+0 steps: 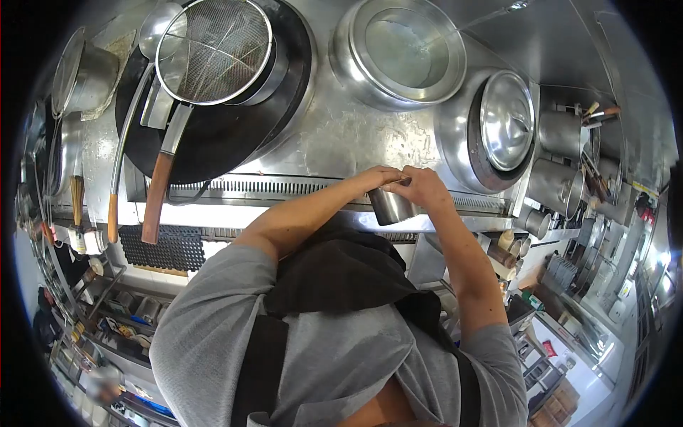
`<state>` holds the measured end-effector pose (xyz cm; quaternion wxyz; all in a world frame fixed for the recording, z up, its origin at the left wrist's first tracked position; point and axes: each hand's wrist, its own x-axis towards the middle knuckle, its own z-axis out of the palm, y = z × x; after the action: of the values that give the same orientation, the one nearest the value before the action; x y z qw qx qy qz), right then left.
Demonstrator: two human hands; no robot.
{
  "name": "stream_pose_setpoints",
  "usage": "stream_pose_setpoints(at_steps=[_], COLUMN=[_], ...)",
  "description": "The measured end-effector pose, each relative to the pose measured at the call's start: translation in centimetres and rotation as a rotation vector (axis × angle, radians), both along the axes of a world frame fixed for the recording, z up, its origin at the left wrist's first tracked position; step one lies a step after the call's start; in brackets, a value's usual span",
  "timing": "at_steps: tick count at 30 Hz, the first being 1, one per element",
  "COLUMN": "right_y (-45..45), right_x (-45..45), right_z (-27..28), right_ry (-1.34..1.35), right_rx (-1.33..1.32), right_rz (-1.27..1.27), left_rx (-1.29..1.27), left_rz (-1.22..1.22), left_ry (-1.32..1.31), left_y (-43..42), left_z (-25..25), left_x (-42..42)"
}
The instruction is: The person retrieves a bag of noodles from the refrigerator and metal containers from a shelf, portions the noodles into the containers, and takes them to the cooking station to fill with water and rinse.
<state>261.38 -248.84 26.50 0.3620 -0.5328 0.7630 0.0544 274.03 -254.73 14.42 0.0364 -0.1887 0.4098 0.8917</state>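
Both my hands meet over the stove's front edge, at a small stainless steel cup (393,208) that is tilted. My right hand (425,186) is closed on the cup's rim and side. Fingers of my left hand (378,178) are closed at the rim on the other side. The cup's inside is mostly hidden by the fingers, so its contents cannot be seen. Beyond the hands is the wet steel stovetop (348,142).
To the left, a wok (206,153) holds a mesh strainer (213,53) and ladle (117,178), with handles jutting over the front edge. Ahead stands a pot (348,67) with cloudy liquid under running water. A lidded pot (459,132) is at the right.
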Motion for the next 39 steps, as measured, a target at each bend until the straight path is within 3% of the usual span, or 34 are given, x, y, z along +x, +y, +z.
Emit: stream_pose_setpoints(at_steps=[2,6,11,14,25,34,39], right_y=[-1.9,-3.9,-5.8,-5.8,-3.5,0.2,1.2], right_x=[-0.1,-0.9,-1.5,-1.4,-1.5,-1.4,-1.4], right_z=[-0.2,-2.0,-3.8,-5.0,-5.1,-4.7,-2.9], right_ry=[0.030,0.090,0.093,0.091,0.083,0.088,0.033], right_rx=[0.079,0.165,0.254,0.315,0.304,0.115,0.049], right_rz=[-0.004,0.014,0.054,0.063,0.004,-0.057,-0.097], left_rx=[0.154,0.336,0.748,0.816,0.771,0.678,0.553], left_rz=[0.005,0.027,0.067,0.053,0.010,-0.055,-0.028], left_ry=[-0.138,-0.078,-0.187,-0.265,-0.261,-0.316,-0.335], left_y=[-0.6,-1.5,-0.8,-0.2,1.0,2.0,1.4], left_z=[-0.4,-2.4,-5.7,-6.5,-6.2,-5.2,-1.9], left_x=[-0.2,-0.8,-1.3,-0.9,-0.9,-1.1,-1.2])
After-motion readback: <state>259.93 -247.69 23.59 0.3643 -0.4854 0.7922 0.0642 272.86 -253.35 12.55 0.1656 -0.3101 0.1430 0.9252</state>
